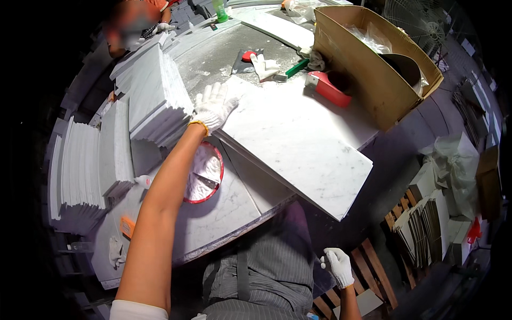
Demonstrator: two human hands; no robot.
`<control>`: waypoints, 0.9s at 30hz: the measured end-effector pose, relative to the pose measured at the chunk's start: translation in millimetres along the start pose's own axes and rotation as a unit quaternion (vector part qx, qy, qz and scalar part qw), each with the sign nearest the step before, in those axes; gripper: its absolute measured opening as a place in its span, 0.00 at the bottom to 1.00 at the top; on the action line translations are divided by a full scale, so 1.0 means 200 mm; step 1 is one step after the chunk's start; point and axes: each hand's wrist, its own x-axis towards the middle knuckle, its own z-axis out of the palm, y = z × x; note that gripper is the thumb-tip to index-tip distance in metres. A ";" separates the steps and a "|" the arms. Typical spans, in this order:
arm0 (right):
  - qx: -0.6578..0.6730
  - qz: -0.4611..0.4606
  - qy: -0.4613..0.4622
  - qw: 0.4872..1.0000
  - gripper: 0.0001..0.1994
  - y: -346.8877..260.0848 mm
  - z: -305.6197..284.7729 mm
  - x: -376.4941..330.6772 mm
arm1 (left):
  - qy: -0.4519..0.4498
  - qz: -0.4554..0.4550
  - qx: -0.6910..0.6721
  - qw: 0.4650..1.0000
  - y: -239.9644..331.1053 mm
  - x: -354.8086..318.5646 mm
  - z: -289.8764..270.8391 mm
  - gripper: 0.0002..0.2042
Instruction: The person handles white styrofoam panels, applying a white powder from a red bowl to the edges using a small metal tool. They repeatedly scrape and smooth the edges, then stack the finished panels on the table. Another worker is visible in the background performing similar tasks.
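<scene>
My left hand [212, 108], in a white knit glove with a yellow cuff edge, lies with fingers outstretched at the far left corner of a white marble slab [298, 144]. That slab has grey veins, and its near right corner juts out past the table edge. Under my left forearm is a round red-rimmed tub [205, 176] of white powder or paste with a flat tool across it. Low at the right, my right hand [338, 268], also gloved, hangs beside my leg with curled fingers. Whether something sits inside that grip is hidden.
Stacked marble tiles [160, 96] line the table's left side. A cardboard box [368, 69] stands far right, beside a red tape dispenser [328, 89]. Loose gloves [264, 66] and a green-handled tool [296, 68] lie beyond the slab. Wooden pallets [373, 269] are at lower right. Another person [141, 24] is far left.
</scene>
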 end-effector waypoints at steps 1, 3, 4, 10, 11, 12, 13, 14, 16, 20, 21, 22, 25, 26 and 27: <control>0.005 0.001 0.004 1.000 0.13 0.00 0.02 0.00 | -0.010 0.009 0.002 1.000 0.05 0.04 0.04 0.39; 0.013 -0.009 0.012 1.000 0.13 0.01 0.05 0.03 | -0.112 0.040 0.000 0.993 0.31 0.04 -0.08 0.39; 0.002 -0.010 0.004 1.000 0.13 -0.02 0.08 0.05 | -0.204 0.063 -0.002 0.977 0.50 -0.01 -0.16 0.39; -0.139 -0.216 0.042 0.966 0.13 -0.06 0.22 0.20 | -0.035 0.409 -0.197 0.890 1.23 -0.54 0.00 0.41; -0.020 -0.140 0.007 0.990 0.13 -0.08 0.24 0.19 | -0.026 0.433 -0.246 0.867 1.30 -0.64 0.02 0.41; -0.023 -0.097 -0.013 0.995 0.13 -0.21 0.27 0.13 | -0.002 0.454 -0.275 0.848 1.34 -0.73 0.05 0.40; -0.032 -0.104 -0.004 0.994 0.13 -0.25 0.27 0.12 | 0.006 0.480 -0.249 0.841 1.38 -0.81 0.04 0.41; -0.050 -0.126 0.013 0.991 0.13 -0.23 0.26 0.12 | 0.007 0.494 -0.257 0.831 1.42 -0.88 0.05 0.42; -0.079 -0.156 0.030 0.984 0.13 -0.21 0.24 0.11 | -0.026 0.519 -0.230 0.823 1.43 -0.97 0.03 0.42; -0.099 -0.163 0.035 0.981 0.13 -0.18 0.24 0.09 | -0.050 0.531 -0.304 0.789 1.35 -1.12 0.02 0.35; -0.101 -0.165 0.037 0.980 0.13 -0.18 0.24 0.09 | -0.027 0.521 -0.363 0.772 1.31 -1.16 -0.01 0.30; -0.106 -0.168 0.039 0.979 0.13 -0.17 0.25 0.09 | -0.046 0.528 -0.394 0.751 1.27 -1.19 -0.03 0.23; -0.127 -0.187 0.049 0.973 0.13 -0.16 0.26 0.08 | -0.093 0.468 -0.498 0.724 1.14 -1.37 0.07 0.13; -0.141 -0.193 0.053 0.970 0.13 -0.14 0.27 0.08 | -0.071 0.458 -0.505 0.728 1.07 -1.40 0.08 0.10; -0.144 -0.194 0.049 0.969 0.13 -0.14 0.29 0.08 | -0.065 0.420 -0.514 0.745 0.99 -1.46 0.11 0.08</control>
